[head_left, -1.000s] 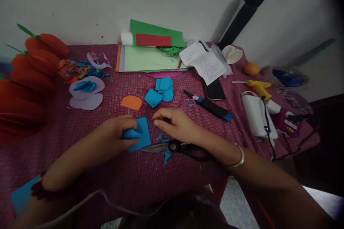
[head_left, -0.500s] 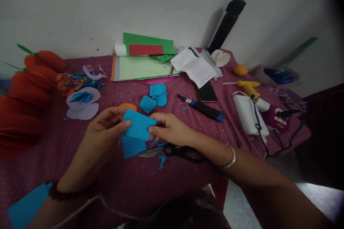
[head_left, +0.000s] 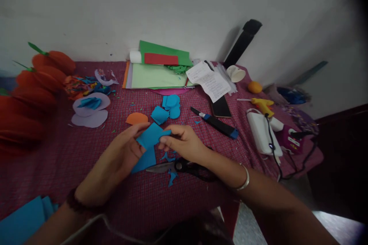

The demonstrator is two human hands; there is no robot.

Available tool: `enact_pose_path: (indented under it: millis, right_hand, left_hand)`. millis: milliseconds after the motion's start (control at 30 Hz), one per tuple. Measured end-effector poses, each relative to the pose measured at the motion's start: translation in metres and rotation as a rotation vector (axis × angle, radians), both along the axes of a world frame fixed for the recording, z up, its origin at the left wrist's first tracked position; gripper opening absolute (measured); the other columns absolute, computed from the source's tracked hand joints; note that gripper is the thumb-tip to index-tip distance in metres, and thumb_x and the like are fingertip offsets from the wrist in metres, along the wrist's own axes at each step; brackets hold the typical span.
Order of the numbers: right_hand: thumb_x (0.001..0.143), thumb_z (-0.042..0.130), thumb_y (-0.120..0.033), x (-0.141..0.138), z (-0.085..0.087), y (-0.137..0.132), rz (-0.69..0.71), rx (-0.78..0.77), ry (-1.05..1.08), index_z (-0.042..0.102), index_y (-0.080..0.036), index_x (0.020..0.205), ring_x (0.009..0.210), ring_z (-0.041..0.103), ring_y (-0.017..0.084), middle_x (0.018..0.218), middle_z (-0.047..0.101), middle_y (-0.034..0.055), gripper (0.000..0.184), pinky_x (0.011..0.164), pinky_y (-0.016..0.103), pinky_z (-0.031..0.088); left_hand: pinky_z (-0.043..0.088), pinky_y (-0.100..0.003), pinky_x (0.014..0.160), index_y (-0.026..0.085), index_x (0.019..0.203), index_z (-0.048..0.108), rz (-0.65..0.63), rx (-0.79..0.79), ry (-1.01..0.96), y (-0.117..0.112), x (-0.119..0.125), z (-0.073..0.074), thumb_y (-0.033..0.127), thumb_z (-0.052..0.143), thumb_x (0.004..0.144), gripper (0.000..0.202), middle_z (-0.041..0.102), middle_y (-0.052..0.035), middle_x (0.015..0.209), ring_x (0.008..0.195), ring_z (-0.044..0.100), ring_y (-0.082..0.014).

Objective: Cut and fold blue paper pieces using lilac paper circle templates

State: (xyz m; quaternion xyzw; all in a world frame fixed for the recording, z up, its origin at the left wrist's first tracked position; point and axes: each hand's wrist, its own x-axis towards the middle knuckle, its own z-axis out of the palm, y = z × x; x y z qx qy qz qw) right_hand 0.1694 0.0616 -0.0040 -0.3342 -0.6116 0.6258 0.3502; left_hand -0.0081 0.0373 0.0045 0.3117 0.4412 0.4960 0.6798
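Observation:
Both hands hold a small blue paper piece (head_left: 150, 135) just above the red checked tablecloth (head_left: 86, 149). My left hand (head_left: 120, 157) pinches its left edge, and my right hand (head_left: 182, 142) pinches its right edge with fingers curled. A second blue sheet (head_left: 145, 160) lies flat under my left hand. Black-handled scissors (head_left: 184, 167) lie on the cloth just below my right hand, among blue scraps. Several cut blue shapes (head_left: 168, 108) and an orange half-round piece (head_left: 137, 118) rest farther back.
A utility knife (head_left: 215, 121) and a black phone (head_left: 220, 106) lie to the right. Beyond them are a white box (head_left: 258, 132), a yellow glue gun (head_left: 263, 105) and cables. Coloured paper sheets (head_left: 156, 72) are stacked at the wall. Orange paper pumpkins (head_left: 37, 80) line the left edge.
My left hand lifted the folded blue piece off the flat sheet, and my right hand came over and took its other edge. The piece is now turned slightly between both hands.

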Motion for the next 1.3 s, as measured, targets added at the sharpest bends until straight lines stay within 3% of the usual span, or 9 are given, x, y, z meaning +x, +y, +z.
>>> enact_pose_path:
  millis: [133,333,567,767,900,1033,1300]
  right_hand:
    - [0.081,0.063,-0.034,-0.0011,-0.0031,0.0006,-0.04,-0.017,0.005,0.06,-0.016,0.072,0.055,0.056,0.008,0.067,0.064,-0.0008,0.02,0.056,0.022,0.048]
    - [0.082,0.064,-0.038,-0.0008,-0.003,0.0013,0.016,-0.045,0.088,0.061,-0.016,0.086,0.06,0.06,0.01,0.071,0.065,-0.0002,0.023,0.058,0.023,0.049]
    - [0.087,0.056,-0.045,0.0012,0.0016,0.0028,0.024,-0.049,0.134,0.062,-0.014,0.09,0.059,0.059,0.009,0.072,0.064,0.0003,0.032,0.058,0.023,0.049]
    - [0.087,0.058,-0.041,0.0014,0.002,0.0034,0.065,-0.038,0.145,0.061,-0.015,0.098,0.06,0.059,0.008,0.07,0.061,-0.0025,0.028,0.06,0.023,0.051]
    - [0.087,0.059,-0.04,0.0025,0.0012,0.0032,0.119,-0.05,0.187,0.059,-0.016,0.109,0.064,0.06,0.009,0.075,0.061,-0.0019,0.033,0.065,0.025,0.052]
    - [0.087,0.059,-0.042,0.0031,-0.0006,0.0036,0.155,-0.034,0.206,0.057,-0.017,0.116,0.066,0.061,0.01,0.076,0.061,-0.0017,0.039,0.068,0.026,0.052]
    - [0.085,0.062,-0.042,0.0029,0.0004,0.0038,0.215,-0.045,0.239,0.056,-0.019,0.118,0.069,0.061,0.009,0.087,0.062,0.0003,0.041,0.067,0.025,0.055]
  left_hand:
    - [0.057,-0.03,0.068,0.021,0.086,0.071,-0.038,-0.047,-0.195,-0.0029,0.001,-0.0011,0.034,0.069,0.075,0.017,0.073,-0.0026,0.083,0.071,0.067,-0.0172]
    - [0.056,-0.024,0.065,0.022,0.083,0.072,0.032,-0.008,-0.098,-0.0066,0.0042,-0.0019,0.02,0.081,0.064,0.021,0.072,0.001,0.081,0.069,0.066,-0.0133]
    - [0.053,-0.021,0.058,0.02,0.083,0.072,0.012,-0.001,0.006,-0.0067,0.0045,-0.0051,0.024,0.077,0.069,0.015,0.069,-0.0002,0.076,0.064,0.062,-0.0117]
    - [0.049,-0.016,0.046,0.027,0.102,0.071,0.121,-0.013,0.028,-0.0061,0.0058,-0.0016,0.018,0.081,0.063,0.042,0.07,0.0025,0.076,0.055,0.058,-0.0085]
    - [0.047,-0.015,0.043,0.024,0.094,0.074,0.153,-0.076,-0.025,-0.0041,0.0052,0.0,0.015,0.083,0.058,0.039,0.069,0.0025,0.066,0.047,0.055,-0.0069]
    - [0.053,-0.022,0.05,0.019,0.085,0.075,0.063,-0.118,-0.088,-0.0021,0.0032,-0.003,0.017,0.08,0.061,0.025,0.071,-0.0014,0.067,0.053,0.063,-0.0133]
    - [0.056,-0.03,0.061,0.017,0.092,0.074,-0.088,-0.115,-0.189,0.0001,0.0022,-0.0081,0.018,0.07,0.072,0.02,0.073,-0.0042,0.072,0.06,0.065,-0.0172]
